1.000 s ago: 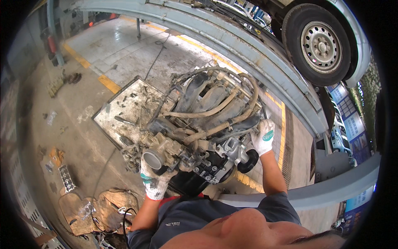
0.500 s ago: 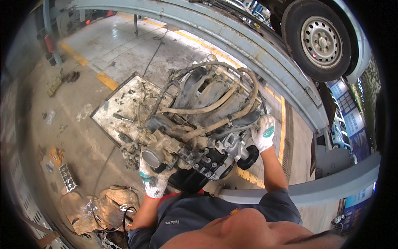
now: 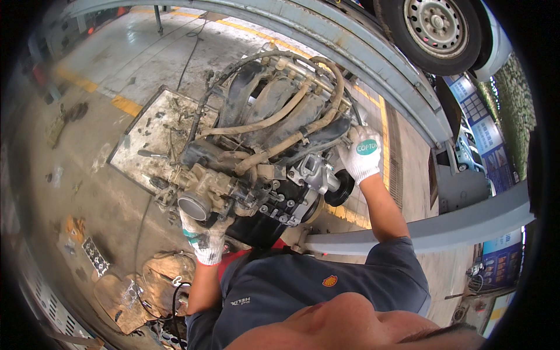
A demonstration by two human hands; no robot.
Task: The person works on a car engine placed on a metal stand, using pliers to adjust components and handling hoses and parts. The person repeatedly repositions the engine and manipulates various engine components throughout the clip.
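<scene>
A dirty intake manifold (image 3: 274, 111) with dark curved runners and brown hoses sits over the engine in front of me. At its near left end is a tan throttle body (image 3: 210, 185) with a round mouth. My left hand (image 3: 205, 240), in a white knitted glove, is closed under the throttle body end, its fingers mostly hidden. My right hand (image 3: 360, 154), gloved alike, grips the manifold's right end, fingertips out of sight behind it. Below the manifold show a silver bracket-like casting (image 3: 309, 175), a black pulley (image 3: 341, 189) and a dark engine cover (image 3: 256, 230).
A dirty metal tray (image 3: 131, 143) with small parts and tools lies behind left. Stained cardboard (image 3: 114, 294) and a gasket-like plate (image 3: 95, 256) are on the floor at left. Grey lift beams (image 3: 350, 76) cross behind and to the right, a vehicle wheel (image 3: 437, 26) above.
The whole scene has shifted up and left in the picture as my head moved. Both hands keep their places on the manifold; more of my right hand's back shows.
</scene>
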